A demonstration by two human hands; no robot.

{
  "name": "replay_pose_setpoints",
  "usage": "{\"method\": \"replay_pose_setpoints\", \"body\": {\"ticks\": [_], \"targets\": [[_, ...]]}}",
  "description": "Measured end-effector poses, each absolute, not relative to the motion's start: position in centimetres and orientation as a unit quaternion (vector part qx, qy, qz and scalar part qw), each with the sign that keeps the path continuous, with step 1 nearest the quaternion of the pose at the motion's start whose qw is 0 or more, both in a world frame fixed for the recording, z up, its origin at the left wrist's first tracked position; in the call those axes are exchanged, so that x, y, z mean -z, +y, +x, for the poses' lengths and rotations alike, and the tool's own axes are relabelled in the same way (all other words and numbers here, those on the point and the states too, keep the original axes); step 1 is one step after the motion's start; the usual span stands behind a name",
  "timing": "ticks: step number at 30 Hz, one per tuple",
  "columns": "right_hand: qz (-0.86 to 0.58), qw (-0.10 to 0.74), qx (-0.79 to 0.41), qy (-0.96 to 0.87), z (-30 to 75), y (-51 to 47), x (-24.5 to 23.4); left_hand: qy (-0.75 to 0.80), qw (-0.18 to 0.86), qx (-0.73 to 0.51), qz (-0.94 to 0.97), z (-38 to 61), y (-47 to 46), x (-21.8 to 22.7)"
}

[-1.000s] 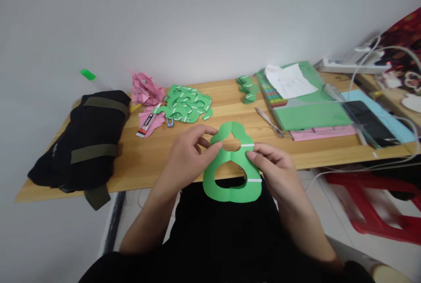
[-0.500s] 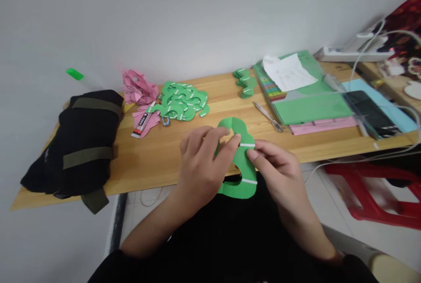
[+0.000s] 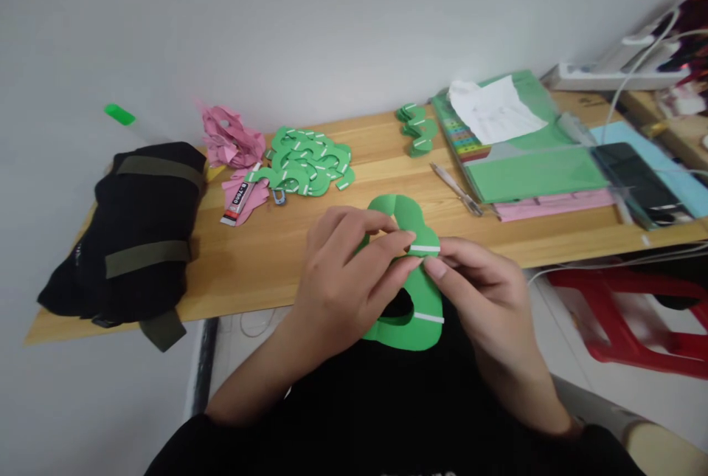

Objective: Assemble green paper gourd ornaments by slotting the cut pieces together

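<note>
And the right hand (image 3: 490, 302) pinches the green paper cutout (image 3: 409, 337) by its right edge, low in the centre of the frame! The left hand (image 3: 343, 280) curls over that same cutout, fingertips close to the right hand's; whether it grips, can't tell. Outward on the wooden table (image 3: 248, 269): pen (image 3: 454, 188) right of centre, green pile (image 3: 313, 162) and glue tube (image 3: 237, 204) upper left, black bag (image 3: 147, 229) far left.
</note>
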State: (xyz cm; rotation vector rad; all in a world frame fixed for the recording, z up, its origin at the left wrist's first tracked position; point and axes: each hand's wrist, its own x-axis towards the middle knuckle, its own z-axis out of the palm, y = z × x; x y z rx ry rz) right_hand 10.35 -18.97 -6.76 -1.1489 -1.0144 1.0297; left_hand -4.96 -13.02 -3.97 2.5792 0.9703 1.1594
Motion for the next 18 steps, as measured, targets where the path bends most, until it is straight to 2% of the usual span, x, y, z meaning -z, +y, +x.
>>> {"method": "replay_pose_setpoints", "body": {"ticks": [4, 14, 18], "targets": [[-0.51, 0.597, -0.445, -0.43, 10.4, -19.1, 6.7, 0.316, 0.052, -0.391, 0.863, -5.2, -12.9, 3.7], [-0.551, 0.488, -0.382, -0.559, 11.4, -19.4, 5.2, 0.229, 0.027, -0.315, 0.921, -6.6, -12.2, 2.0], [-0.542, 0.475, -0.393, -0.571, 11.7, -19.4, 4.9, 0.207, 0.021, -0.293, 0.933, -6.7, -12.1, 1.5]]}}
